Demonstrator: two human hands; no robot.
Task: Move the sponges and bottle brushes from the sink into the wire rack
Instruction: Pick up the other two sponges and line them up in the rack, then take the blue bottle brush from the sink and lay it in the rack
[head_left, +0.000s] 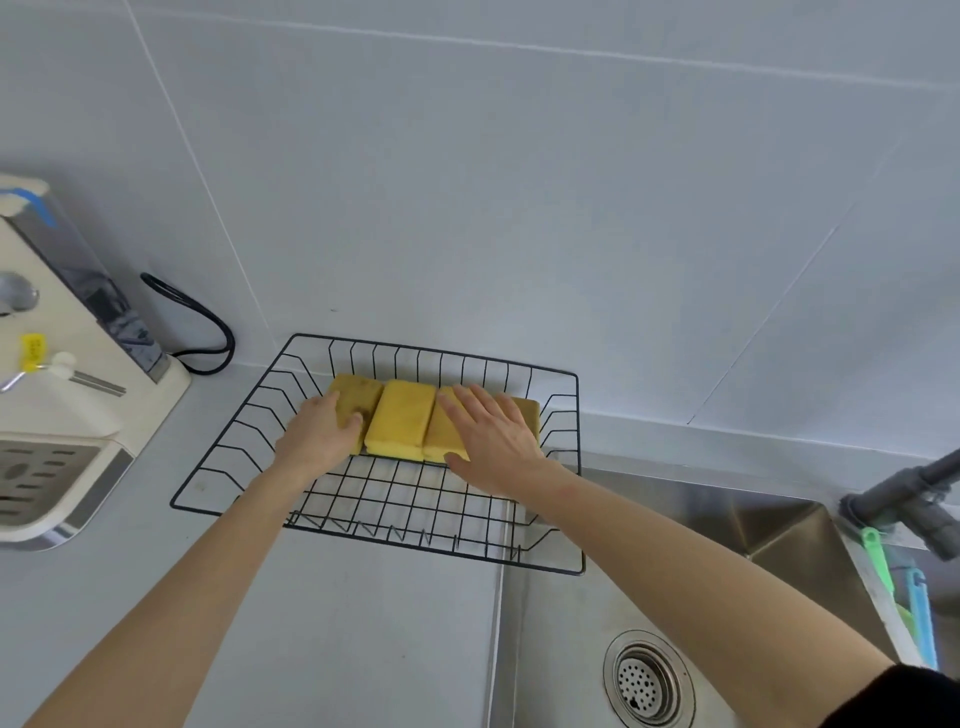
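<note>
A black wire rack (249, 426) sits on the grey counter against the wall. Several yellow sponges lie side by side along its far side; the middle sponge (400, 418) is fully visible. My left hand (319, 434) grips the leftmost sponge (358, 389) at its near end, thumb on top. My right hand (493, 441) lies flat with spread fingers over the right sponges (527, 410). The steel sink (571, 639) is at the lower right with its drain strainer (647, 680). Green and blue brush handles (904, 597) stand at the sink's right edge.
A white countertop appliance (67, 395) with a drip tray stands at the left, its black cable (202, 322) looping to the wall. A grey faucet (914, 499) juts in from the right above the sink. A tiled wall backs the counter.
</note>
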